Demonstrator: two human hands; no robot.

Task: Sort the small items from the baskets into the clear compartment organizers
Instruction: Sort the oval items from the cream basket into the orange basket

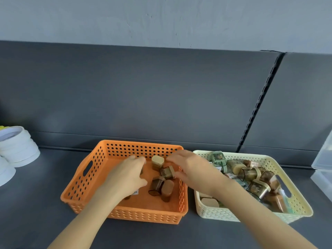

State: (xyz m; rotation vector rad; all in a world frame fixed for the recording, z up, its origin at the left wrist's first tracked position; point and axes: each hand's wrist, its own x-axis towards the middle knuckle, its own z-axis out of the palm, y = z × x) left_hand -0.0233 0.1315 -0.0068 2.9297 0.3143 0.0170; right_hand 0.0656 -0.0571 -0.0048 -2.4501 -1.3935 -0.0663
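An orange perforated basket (89,180) sits in front of me with several small brown jars with tan lids (158,161) in it, some upright and some tipped over. To its right a cream woven basket (298,203) is piled with similar small brown and green containers (251,174). My left hand (127,174) hovers palm down inside the orange basket, left of the jars, fingers apart. My right hand (190,168) reaches over the orange basket's right wall, fingers spread above a tipped jar (167,172). Neither hand visibly grips anything.
Stacked white round lids or tape rolls (17,146) stand at the far left of the dark shelf. Clear plastic organizers (323,159) show at the right edge. A dark back panel rises behind the baskets, with a slotted rail (258,103) running diagonally.
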